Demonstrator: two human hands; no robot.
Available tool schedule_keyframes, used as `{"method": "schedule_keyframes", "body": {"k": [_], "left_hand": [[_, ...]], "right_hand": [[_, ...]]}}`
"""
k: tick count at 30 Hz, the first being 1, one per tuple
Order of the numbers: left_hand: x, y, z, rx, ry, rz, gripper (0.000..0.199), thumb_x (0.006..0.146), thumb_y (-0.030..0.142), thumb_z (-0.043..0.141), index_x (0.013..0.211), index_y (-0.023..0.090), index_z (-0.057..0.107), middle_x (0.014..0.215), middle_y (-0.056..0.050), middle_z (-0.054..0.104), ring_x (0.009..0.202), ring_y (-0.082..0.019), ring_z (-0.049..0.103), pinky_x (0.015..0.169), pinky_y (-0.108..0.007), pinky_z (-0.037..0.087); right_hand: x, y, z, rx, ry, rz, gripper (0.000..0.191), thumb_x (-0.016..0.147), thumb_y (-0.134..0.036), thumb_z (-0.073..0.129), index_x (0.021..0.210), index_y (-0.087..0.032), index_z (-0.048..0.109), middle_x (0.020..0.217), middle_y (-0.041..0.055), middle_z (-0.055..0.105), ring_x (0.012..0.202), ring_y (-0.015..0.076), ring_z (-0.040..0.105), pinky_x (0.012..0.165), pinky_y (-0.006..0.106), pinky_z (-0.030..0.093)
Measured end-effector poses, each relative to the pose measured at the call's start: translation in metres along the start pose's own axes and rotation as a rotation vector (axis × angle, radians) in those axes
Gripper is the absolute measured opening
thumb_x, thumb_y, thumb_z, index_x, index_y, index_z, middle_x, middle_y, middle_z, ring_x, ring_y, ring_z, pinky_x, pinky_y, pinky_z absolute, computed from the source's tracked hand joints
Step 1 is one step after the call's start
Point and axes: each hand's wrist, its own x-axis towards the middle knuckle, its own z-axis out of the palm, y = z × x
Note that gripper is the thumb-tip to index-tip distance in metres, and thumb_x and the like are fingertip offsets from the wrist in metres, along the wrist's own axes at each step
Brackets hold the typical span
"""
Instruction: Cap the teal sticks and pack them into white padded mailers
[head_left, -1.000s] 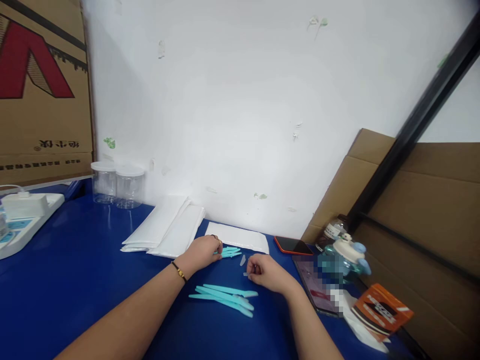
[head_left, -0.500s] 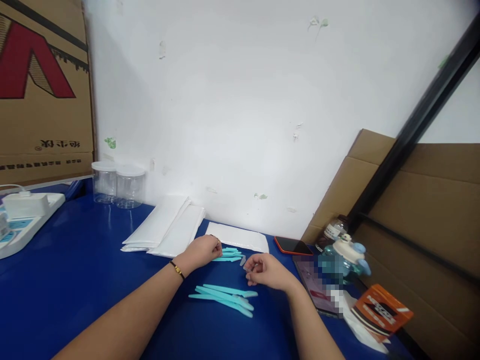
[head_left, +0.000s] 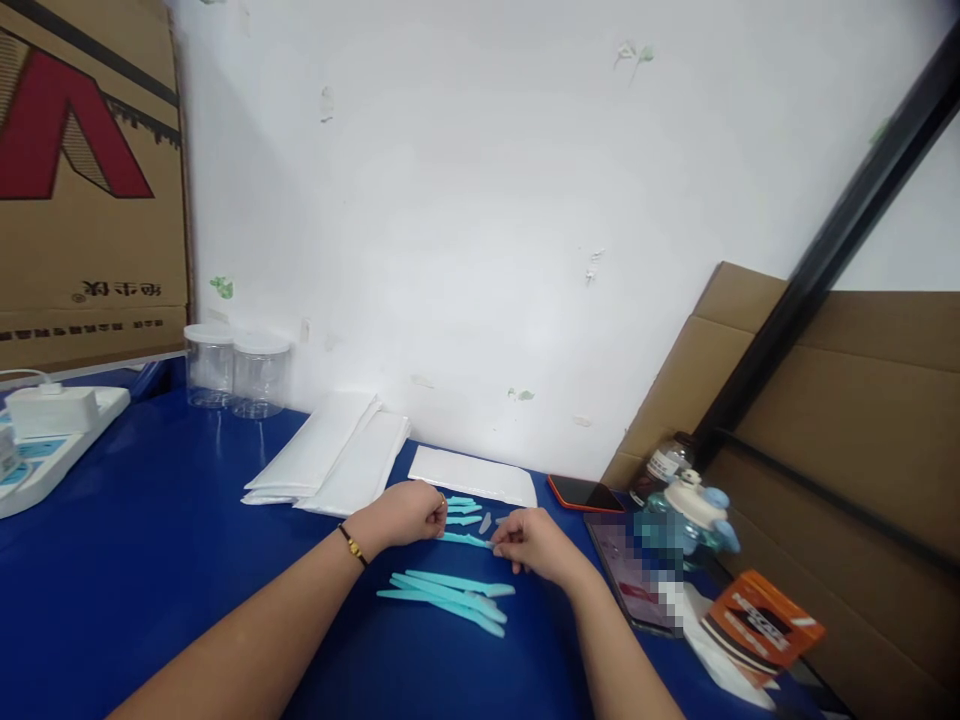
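Note:
My left hand [head_left: 417, 512] is closed on the left end of a teal stick-like tool [head_left: 466, 540] above the blue table. At that tool's right end are the pinched fingertips of my right hand [head_left: 529, 542], by a small clear piece. Behind it lie several more teal tools [head_left: 463, 508], partly hidden by my left hand. A small clear cap [head_left: 485, 523] rests beside them. Nearer to me, a loose group of teal tools [head_left: 446, 592] with clear-looking right ends lies on the table.
White packets [head_left: 322, 455] and a flat white packet [head_left: 472, 474] lie by the wall. Two lidded clear jars [head_left: 260, 375] and a power strip [head_left: 71, 440] stand left. Rightward are a red-edged phone [head_left: 585, 493], a tablet [head_left: 630, 575], a teal bottle [head_left: 686, 515] and an orange box [head_left: 763, 625].
My left hand has moved slightly towards me and now holds a teal tool apart from the back group. My right hand has come to its right end, fingers closer together.

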Motion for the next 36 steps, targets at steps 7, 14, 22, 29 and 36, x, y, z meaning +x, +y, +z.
{"method": "schedule_keyframes", "body": {"k": [7,14,22,29,36], "left_hand": [[0.001,-0.005,0.002,0.022,0.003,-0.003,0.009,0.068,0.024,0.058,0.07,0.023,0.066,0.068,0.002,0.066,0.06,-0.013,0.056,0.051,-0.021,0.034],[0.0,-0.005,0.001,0.011,0.0,-0.001,0.01,0.068,0.023,0.057,0.071,0.023,0.067,0.067,0.002,0.065,0.06,-0.013,0.055,0.054,-0.022,0.036],[0.0,0.007,0.004,-0.018,-0.048,0.116,0.008,0.07,0.024,0.059,0.071,0.023,0.067,0.065,0.003,0.065,0.056,-0.011,0.054,0.049,-0.02,0.033],[-0.001,0.001,-0.003,0.061,-0.036,0.033,0.009,0.067,0.018,0.059,0.068,0.022,0.067,0.065,0.002,0.066,0.057,-0.012,0.055,0.051,-0.02,0.034],[-0.004,0.001,-0.008,0.037,-0.051,0.02,0.011,0.065,0.017,0.059,0.068,0.022,0.068,0.065,0.002,0.066,0.056,-0.011,0.054,0.05,-0.019,0.034]], "right_hand": [[-0.003,-0.008,-0.001,-0.013,0.023,-0.036,0.011,0.072,-0.025,0.06,0.073,-0.016,0.065,0.056,-0.0018,0.059,0.044,0.0093,0.053,0.043,0.019,0.039],[0.0,-0.007,0.002,0.077,0.003,-0.061,0.008,0.07,-0.022,0.061,0.072,-0.015,0.064,0.057,-0.0019,0.056,0.048,0.0089,0.053,0.047,0.019,0.04],[0.001,-0.013,0.011,0.153,-0.096,-0.075,0.012,0.068,-0.026,0.064,0.073,-0.014,0.064,0.057,-0.0019,0.057,0.046,0.0091,0.054,0.044,0.018,0.038],[-0.005,-0.003,-0.008,0.124,-0.042,-0.03,0.013,0.072,-0.026,0.061,0.079,-0.015,0.062,0.059,-0.0009,0.058,0.053,0.0117,0.058,0.05,0.02,0.042],[-0.005,-0.001,-0.005,-0.031,-0.041,-0.041,0.005,0.07,-0.02,0.06,0.071,-0.016,0.061,0.06,-0.0011,0.056,0.051,0.009,0.05,0.048,0.018,0.038]]}}
